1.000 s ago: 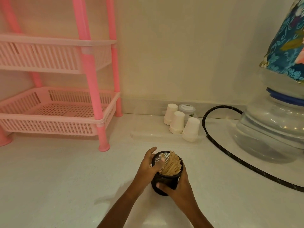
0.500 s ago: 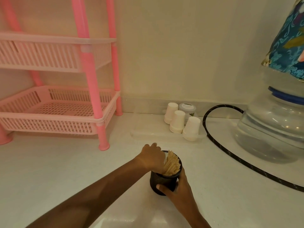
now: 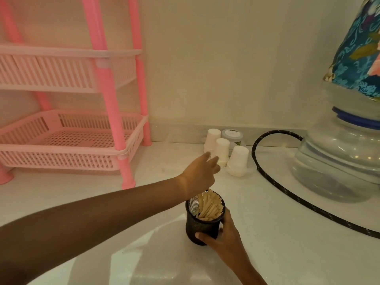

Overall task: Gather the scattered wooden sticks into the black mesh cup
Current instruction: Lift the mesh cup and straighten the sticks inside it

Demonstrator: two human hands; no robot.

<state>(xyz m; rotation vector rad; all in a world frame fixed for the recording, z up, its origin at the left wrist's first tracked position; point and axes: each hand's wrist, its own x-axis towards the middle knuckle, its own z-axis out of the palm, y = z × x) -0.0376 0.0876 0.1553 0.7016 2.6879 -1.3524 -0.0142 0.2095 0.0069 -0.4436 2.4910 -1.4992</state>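
Note:
A black mesh cup (image 3: pixel 202 225) stands upright on the white counter, low in the middle of the head view. A bundle of pale wooden sticks (image 3: pixel 210 206) stands inside it, leaning toward the right rim. My right hand (image 3: pixel 224 239) grips the cup's lower right side, thumb across the front. My left hand (image 3: pixel 198 173) hovers just above and behind the cup's rim, blurred, fingers stretched out toward the paper cups with nothing visibly held. One stick's tip reaches up close to its underside. No loose sticks show on the counter.
A pink plastic shelf rack (image 3: pixel 111 112) stands at the left. Three upturned white paper cups (image 3: pixel 223 150) and a small lidded tub sit by the wall. A black hose (image 3: pixel 287 194) curves across the right. A clear water jug (image 3: pixel 339 161) under patterned cloth (image 3: pixel 357 58) fills the right.
My left hand has lifted off the cup's rim and the sticks and moved up and away toward the paper cups. My right hand keeps its hold on the cup.

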